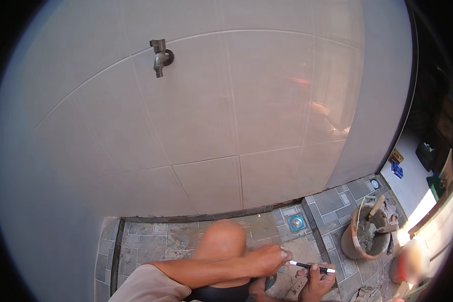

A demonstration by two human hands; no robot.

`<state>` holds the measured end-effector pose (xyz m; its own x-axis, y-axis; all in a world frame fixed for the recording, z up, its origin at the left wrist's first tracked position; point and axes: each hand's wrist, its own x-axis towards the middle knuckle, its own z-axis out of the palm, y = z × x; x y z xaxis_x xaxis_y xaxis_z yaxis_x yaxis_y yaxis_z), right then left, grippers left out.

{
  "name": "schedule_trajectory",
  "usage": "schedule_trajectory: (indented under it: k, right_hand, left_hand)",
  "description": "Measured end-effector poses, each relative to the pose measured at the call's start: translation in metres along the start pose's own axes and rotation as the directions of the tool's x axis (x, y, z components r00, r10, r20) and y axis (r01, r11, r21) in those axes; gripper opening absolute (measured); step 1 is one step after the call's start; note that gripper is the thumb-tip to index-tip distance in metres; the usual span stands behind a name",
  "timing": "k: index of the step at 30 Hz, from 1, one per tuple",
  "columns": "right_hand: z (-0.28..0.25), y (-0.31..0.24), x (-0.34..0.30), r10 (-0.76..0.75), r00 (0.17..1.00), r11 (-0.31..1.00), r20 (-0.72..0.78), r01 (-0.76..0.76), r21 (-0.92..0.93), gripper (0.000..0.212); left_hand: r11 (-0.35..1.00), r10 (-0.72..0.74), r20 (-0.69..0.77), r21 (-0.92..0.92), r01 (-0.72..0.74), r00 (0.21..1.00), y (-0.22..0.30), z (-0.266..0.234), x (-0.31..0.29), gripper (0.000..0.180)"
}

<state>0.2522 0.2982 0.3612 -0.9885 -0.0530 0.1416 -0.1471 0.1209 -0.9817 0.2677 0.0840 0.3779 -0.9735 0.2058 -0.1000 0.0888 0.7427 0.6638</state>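
Observation:
A slim black marker pen [303, 265] with white ends lies across the gap between my two hands, low in the view. My left hand [269, 259] reaches over my bent knee, its fingers pinched at the pen's left white end. Whether that end is a separate cap cannot be made out. My right hand [317, 284], palm turned up, grips the pen's barrel toward the other end between thumb and fingers. Below both hands is a floor of grey patterned tiles [148, 244], smeared with mortar in places.
A bucket [348, 244] of wet mortar with wooden-handled tools stands to the right, on a raised tiled step [332, 207]. A square floor drain [297, 222] with blue film lies before the wall. Ahead, a metal tap [159, 59] juts from the tiled wall [267, 95].

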Motion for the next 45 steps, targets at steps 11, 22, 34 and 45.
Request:
schedule_trajectory:
  k: [11, 22, 34, 45]
  right_hand:
    - [0.043, 0.038, 0.014, 0.171, 0.985, 0.707, 0.029, -0.143, 0.693, 0.017]
    - [-0.123, 0.075, 0.06, 0.093, 0.858, 0.947, -0.506, 0.081, 0.311, 0.023]
    - [-0.371, 0.178, -0.067, -0.125, 0.69, 0.638, -0.713, -0.494, -0.59, 0.031]
    - [-0.337, 0.221, -0.137, 0.44, 0.482, 0.285, -0.758, -0.875, -0.392, 0.039]
  left_hand:
    - [0.949, 0.234, -0.282, 0.274, -0.155, 0.93, -0.007, 0.008, -0.003, 0.017]
    - [0.984, 0.177, -0.506, 0.092, -0.151, 0.844, -0.014, -0.042, -0.009, 0.018]
    - [0.952, 0.125, -0.693, -0.119, -0.283, 0.71, -0.001, -0.054, -0.015, 0.039]
    - [0.924, -0.093, -0.669, -0.333, -0.186, 0.737, -0.042, -0.068, -0.025, 0.018]
